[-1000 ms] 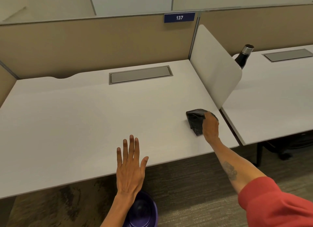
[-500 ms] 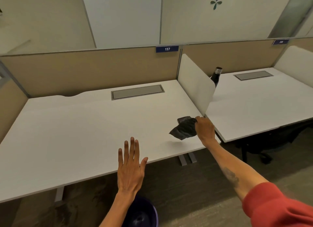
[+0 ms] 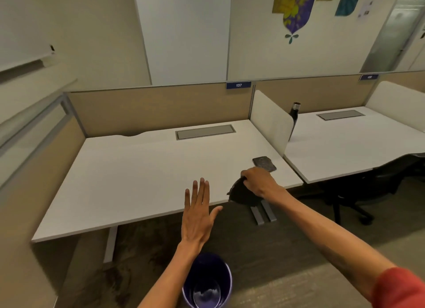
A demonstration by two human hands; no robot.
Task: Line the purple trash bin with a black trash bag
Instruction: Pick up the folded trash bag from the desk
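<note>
Clenched in the right hand [image 3: 258, 181]: one crumpled black trash bag [image 3: 241, 194], hanging off the near edge of the white desk [image 3: 138, 170]. Left hand [image 3: 197, 213]: flat, fingers spread, holding nothing, hovering over that same near edge, beside the bag. Purple trash bin [image 3: 207, 282]: upright on the carpet in front of the desk, below the left forearm, mouth open, no liner visible inside. Second folded dark bundle [image 3: 264, 163]: flat on the desk, near its right corner, just behind the right hand. Dark bottle [image 3: 294, 112]: upright beyond the desk's right-side divider panel [image 3: 271, 124].
</note>
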